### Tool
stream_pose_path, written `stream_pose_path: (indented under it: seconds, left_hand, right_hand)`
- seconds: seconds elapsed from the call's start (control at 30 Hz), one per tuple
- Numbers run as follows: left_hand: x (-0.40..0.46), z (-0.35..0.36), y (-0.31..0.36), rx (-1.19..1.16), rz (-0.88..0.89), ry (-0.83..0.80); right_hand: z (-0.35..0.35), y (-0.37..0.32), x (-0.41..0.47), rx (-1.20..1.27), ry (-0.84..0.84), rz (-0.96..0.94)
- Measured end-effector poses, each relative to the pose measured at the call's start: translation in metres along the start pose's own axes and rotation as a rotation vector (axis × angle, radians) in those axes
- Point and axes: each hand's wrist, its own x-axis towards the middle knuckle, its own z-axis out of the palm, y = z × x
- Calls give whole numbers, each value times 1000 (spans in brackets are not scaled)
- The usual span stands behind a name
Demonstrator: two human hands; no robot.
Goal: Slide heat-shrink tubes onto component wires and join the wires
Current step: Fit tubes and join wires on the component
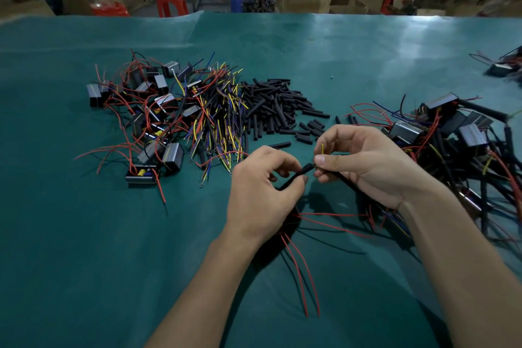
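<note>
Hidden: the left hand [262, 195] covers whatever the red leads [303, 271] run from; only a dark shape shows under the palm, and I cannot tell what it is.
Hard to make out: the meeting point of tube and wire sits between the two thumbs, too small to tell whether the wire end is inside the tube mouth.
Cut off: the finished-looking heap of components [452, 133] on the right runs past the frame edge and is blurred at its far side; a second small cluster [502, 65] at far right is also cropped.
Left fingers: curled, thumb and forefinger pinching the black heat-shrink tube [296, 176].
Right fingers: the right hand [364, 161] pinches a black sleeved wire [343, 179] near its tip; a short yellow wire end [322, 148] stands up just above the thumb.
Tube axis: long axis slanted, low at the left palm, rising to the right; open end points at the right thumb.
Sleeved wire axis: slants down and right from the pinch, under the right palm.
Location: both held above the green bench [84, 248], near its middle front.
Open room: bare bench to the left front and across the far half.
Stock: loose pile of tubes [276, 104] beyond the hands; wire bundle [220, 116] just left of it; boxed components [147, 110] further left.
</note>
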Motion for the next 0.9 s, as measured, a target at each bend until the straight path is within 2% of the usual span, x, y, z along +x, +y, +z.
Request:
stream_pose_path:
  seconds: [0.43,0.5,0.67,0.9]
  left_hand:
    - [0,-1,-3,30,89,26]
    - [-1,0,-3,-9,59,29]
    - [-1,3,-5,-202,-155,2]
    - [0,3,-8,-121,-97,-12]
  right_hand:
    - [2,4,3,80,5,48]
    - [1,4,3,100,4,62]
    - [1,2,2,117,-20,51]
    - [-2,0,0,23,-40,15]
